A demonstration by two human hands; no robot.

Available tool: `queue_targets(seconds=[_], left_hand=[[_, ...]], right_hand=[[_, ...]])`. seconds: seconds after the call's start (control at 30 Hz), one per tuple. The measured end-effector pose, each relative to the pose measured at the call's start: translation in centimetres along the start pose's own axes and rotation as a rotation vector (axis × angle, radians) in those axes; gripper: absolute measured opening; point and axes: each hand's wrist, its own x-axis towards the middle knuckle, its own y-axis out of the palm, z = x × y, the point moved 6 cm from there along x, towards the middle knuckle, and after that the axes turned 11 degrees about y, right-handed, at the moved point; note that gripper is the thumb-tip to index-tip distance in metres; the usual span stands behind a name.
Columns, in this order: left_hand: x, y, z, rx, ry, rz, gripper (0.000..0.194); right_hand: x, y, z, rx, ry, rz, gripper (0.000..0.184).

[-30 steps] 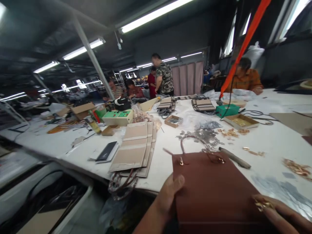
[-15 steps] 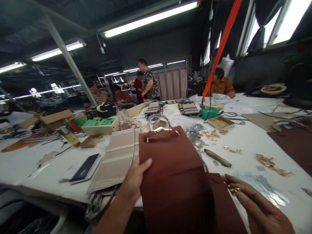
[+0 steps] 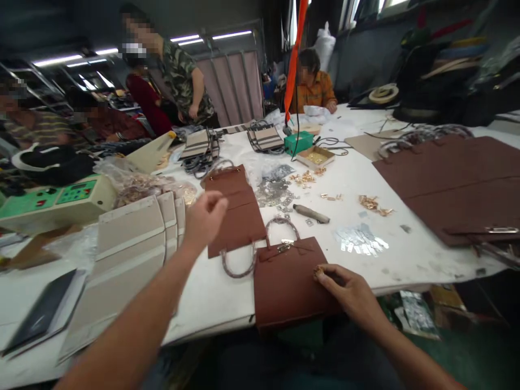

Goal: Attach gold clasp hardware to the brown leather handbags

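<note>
Loosely curled, my left hand (image 3: 207,216) is over the left edge of a brown leather bag panel (image 3: 239,208) with a looped handle. I see nothing in its fingers. In the fingertips of my right hand (image 3: 349,287) are small gold-coloured metal fittings (image 3: 318,272). That hand is at the right side of a second brown bag panel (image 3: 288,281), which lies at the table's front edge. This panel has a plastic-wrapped handle (image 3: 282,221) and a shiny metal clasp (image 3: 285,245) near its top.
Piles of gold fittings (image 3: 371,205), flat silver plates (image 3: 361,240) and a taped tool (image 3: 311,213) lie on the white table. Beige panels (image 3: 130,227) and a dark notebook (image 3: 44,309) are at left, more brown panels (image 3: 450,184) at right. Co-workers are beyond.
The brown panel my left hand was holding up now lies flat farther back on the table. My left hand has come off it. A second panel shows in front; the view has swung right and down.
</note>
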Motion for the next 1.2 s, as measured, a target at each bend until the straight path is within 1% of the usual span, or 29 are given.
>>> queue_targets(seconds=[0.03,0.07,0.1,0.13,0.17,0.2,0.27,0.33,0.4,0.5,0.57,0.63,0.8,0.87,0.93,1.0,1.03,1.07,1.1,1.13,1.17,1.2], left_hand=[[-3.5,2.1,0.9,0.078,-0.012,0.107,0.018],[-7.0,4.1,1.7,0.119,-0.021,0.227,0.017],[-10.3,5.9,2.4,0.124,-0.027,0.33,0.023],[-13.0,7.2,2.9,0.126,-0.007,0.363,0.033],[-15.0,8.0,3.2,0.137,0.023,0.364,0.039],[-16.4,8.5,3.4,0.15,0.049,0.337,0.045],[-17.8,8.7,3.6,0.202,0.094,0.243,0.05],[-18.3,8.7,3.7,0.287,0.115,0.18,0.054],[-18.5,8.8,3.8,0.398,0.131,0.18,0.057],[-19.0,8.9,4.2,0.58,0.139,0.186,0.059],[-19.2,8.8,4.5,0.666,0.121,0.18,0.06],[-19.2,8.8,4.7,0.706,0.086,0.186,0.062],[-19.0,8.7,4.4,0.666,-0.039,0.159,0.064],[-19.0,8.7,4.5,0.599,-0.1,0.116,0.067],[-19.1,8.6,4.8,0.485,-0.18,0.047,0.076],[-19.0,8.6,5.3,0.285,-0.272,-0.038,0.087],[-19.0,8.7,5.5,0.147,-0.308,-0.082,0.091],[-18.8,8.9,5.6,-0.011,-0.334,-0.119,0.09],[-18.6,9.2,5.6,-0.167,-0.352,-0.138,0.084],[-18.3,9.6,5.5,-0.295,-0.358,-0.125,0.071],[-18.1,10.0,5.3,-0.403,-0.367,-0.095,0.055],[-18.0,10.5,5.1,-0.531,-0.402,-0.052,0.041]], right_hand=[[0.4,0.2,0.2,-0.019,-0.013,0.014,0.034],[0.8,0.6,0.5,-0.042,-0.04,0.033,0.032],[1.2,1.1,1.0,-0.067,-0.077,0.052,0.029],[1.7,1.8,1.6,-0.093,-0.123,0.07,0.027],[2.3,2.6,2.2,-0.121,-0.177,0.08,0.024],[2.9,3.3,2.9,-0.151,-0.234,0.08,0.021],[4.1,4.9,3.9,-0.227,-0.33,0.076,0.017],[5.2,6.5,4.7,-0.328,-0.389,0.105,0.014],[5.9,7.7,5.1,-0.433,-0.419,0.15,0.012],[6.1,8.5,5.5,-0.508,-0.445,0.19,0.01],[5.9,8.5,5.6,-0.477,-0.433,0.203,0.01],[5.5,8.4,5.6,-0.418,-0.406,0.214,0.01],[4.4,9.1,5.5,-0.221,-0.358,0.286,0.011],[4.0,9.2,5.3,-0.135,-0.376,0.262,0.009],[3.7,9.2,5.2,-0.066,-0.441,0.214,0.009],[3.1,9.5,5.4,-0.029,-0.52,0.201,0.009],[2.8,9.6,5.7,-0.018,-0.567,0.199,0.007],[2.3,9.6,6.1,-0.005,-0.618,0.192,0.004],[1.7,9.6,6.6,0.006,-0.667,0.185,0.002],[1.1,9.4,7.2,0.023,-0.713,0.171,0.003],[0.5,9.0,7.7,0.044,-0.741,0.155,0.005],[0.1,8.5,8.1,0.065,-0.738,0.141,0.006]])
